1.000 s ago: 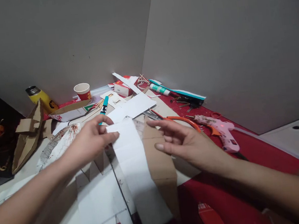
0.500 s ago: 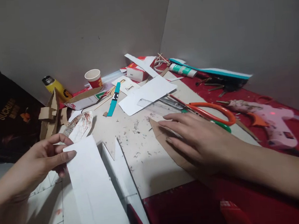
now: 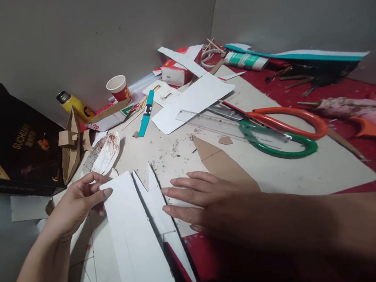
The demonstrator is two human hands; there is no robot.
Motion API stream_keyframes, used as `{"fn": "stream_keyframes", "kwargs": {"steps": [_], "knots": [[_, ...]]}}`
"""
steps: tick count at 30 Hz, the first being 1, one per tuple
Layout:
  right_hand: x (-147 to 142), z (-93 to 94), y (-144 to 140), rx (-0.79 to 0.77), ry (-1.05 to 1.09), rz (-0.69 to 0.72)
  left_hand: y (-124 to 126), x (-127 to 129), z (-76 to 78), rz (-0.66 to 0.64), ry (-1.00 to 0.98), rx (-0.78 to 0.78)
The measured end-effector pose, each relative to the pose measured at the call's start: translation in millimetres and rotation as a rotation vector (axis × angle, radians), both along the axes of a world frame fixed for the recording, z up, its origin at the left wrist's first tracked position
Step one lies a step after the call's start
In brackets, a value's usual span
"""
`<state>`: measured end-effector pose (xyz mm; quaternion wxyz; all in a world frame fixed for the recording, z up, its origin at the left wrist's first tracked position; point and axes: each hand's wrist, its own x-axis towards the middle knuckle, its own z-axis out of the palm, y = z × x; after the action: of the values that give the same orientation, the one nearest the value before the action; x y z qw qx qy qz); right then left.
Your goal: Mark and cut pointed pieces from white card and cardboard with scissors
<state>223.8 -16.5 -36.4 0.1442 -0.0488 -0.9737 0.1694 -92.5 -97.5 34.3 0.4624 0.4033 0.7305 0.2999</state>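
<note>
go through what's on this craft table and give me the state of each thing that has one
Left hand: pinching the white strip's top corner.
Right hand: open, flat, fingers spread.
White strip: flat, creased lengthwise.
Scissors: lying flat; blades look shut.
Paper cup: upright, open-topped.
Yellow flask: capped, tilted.
Ruler: flat, under the scissors.
Brown cutout: flat, partly under the right hand.

At the right edge of the frame we lose most of the pink glue gun [image 3: 375,118], blurred and cut off. Our right hand [image 3: 209,200] hides the near end of the brown cardboard strip [image 3: 224,164]. The long white paper strip [image 3: 136,246] runs off the bottom edge.
</note>
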Motion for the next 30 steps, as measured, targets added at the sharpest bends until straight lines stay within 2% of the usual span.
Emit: {"fn": "stream_keyframes", "kwargs": {"steps": [10,19,30], "knots": [[1,3.7,2,-0.045,-0.044,0.058,5,5,-9.5,0.009,0.012,0.012],[4,5.3,1,-0.013,-0.058,0.074,9,8,-10.5,0.062,0.058,0.019],[10,0.7,1,-0.128,0.005,0.089,13,12,-13.0,0.124,0.097,0.069]]}}
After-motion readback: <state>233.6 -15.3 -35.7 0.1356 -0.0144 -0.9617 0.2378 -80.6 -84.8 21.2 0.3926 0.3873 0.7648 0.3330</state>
